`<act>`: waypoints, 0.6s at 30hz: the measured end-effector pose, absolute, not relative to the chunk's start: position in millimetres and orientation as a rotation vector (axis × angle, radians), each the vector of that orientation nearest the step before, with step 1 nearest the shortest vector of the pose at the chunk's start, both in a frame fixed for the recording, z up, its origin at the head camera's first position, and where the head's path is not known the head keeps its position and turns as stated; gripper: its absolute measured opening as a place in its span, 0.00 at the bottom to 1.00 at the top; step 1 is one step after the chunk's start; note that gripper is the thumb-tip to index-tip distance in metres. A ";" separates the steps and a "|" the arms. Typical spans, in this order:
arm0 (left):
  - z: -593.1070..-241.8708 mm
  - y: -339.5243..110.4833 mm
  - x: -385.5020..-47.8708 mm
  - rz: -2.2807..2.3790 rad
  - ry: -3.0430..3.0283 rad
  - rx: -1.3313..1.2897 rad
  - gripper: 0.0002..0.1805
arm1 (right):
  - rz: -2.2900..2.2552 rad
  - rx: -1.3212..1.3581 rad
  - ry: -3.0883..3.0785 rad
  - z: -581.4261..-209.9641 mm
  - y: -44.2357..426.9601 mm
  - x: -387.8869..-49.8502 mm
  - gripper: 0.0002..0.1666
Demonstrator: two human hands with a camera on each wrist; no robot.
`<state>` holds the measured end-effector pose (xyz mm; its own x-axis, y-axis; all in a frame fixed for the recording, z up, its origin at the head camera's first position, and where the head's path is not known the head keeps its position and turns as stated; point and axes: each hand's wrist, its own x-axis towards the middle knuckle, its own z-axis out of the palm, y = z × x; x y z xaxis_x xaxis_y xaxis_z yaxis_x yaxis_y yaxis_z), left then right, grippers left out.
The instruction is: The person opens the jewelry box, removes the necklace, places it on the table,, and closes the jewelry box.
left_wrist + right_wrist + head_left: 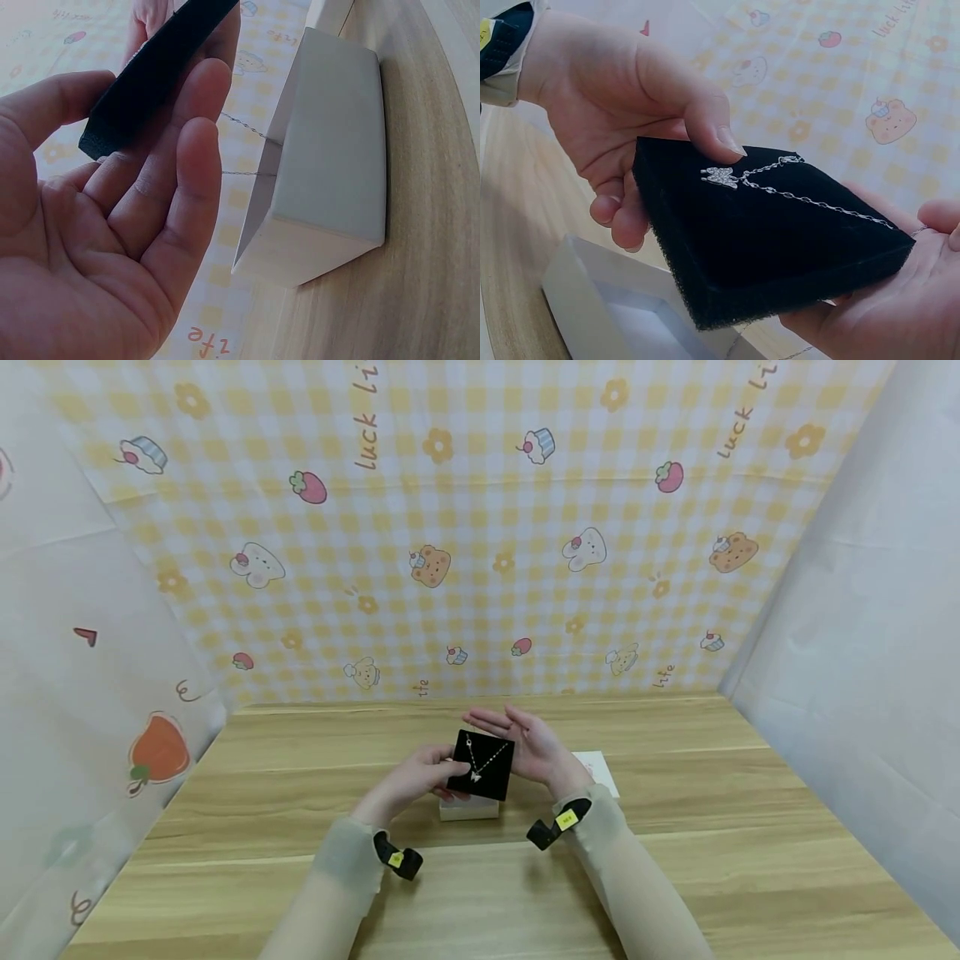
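My left hand [414, 778] pinches a square black foam pad [772, 247], thumb on top and fingers beneath. On the pad's upper face lies a silver necklace [810, 201], its chain in a V with a sparkling butterfly pendant [720, 177] by the thumb. Palm up, my right hand [538, 753] stands at the pad's far right edge, fingers extended, touching its underside corner in the right wrist view. Under the pad sits an open white box [330, 142] on the table. Two thin chain strands [247, 174] hang between the pad and the box.
A flat white piece [597, 770], perhaps a card or lid, lies on the wooden table [300, 752] beside my right wrist, partly hidden by it. Behind the table hangs a yellow checked cloth [480, 610], with white cloth at both sides.
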<state>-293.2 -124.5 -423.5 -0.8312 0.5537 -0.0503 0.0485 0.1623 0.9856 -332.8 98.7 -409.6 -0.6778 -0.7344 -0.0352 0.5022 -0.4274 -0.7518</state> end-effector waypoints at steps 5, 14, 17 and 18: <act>-422.5 -124.6 -292.8 1.707 2.044 0.570 0.20 | -2.135 -0.402 1.002 -409.8 99.7 -333.4 0.37; -420.4 -123.9 -291.8 1.711 2.040 0.573 0.19 | -2.152 -0.384 0.981 -408.6 101.2 -333.2 0.36; -421.0 -123.8 -291.8 1.711 2.037 0.573 0.19 | -2.156 -0.378 0.983 -408.8 101.5 -333.3 0.36; -421.3 -123.7 -291.8 1.712 2.034 0.571 0.19 | -2.158 -0.376 0.983 -408.7 101.5 -333.3 0.36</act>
<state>-291.8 -123.7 -421.3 -0.8280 0.5581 -0.0538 0.0423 0.1579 0.9866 -333.3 101.5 -408.7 -0.6954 -0.7179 -0.0318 0.4953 -0.4468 -0.7450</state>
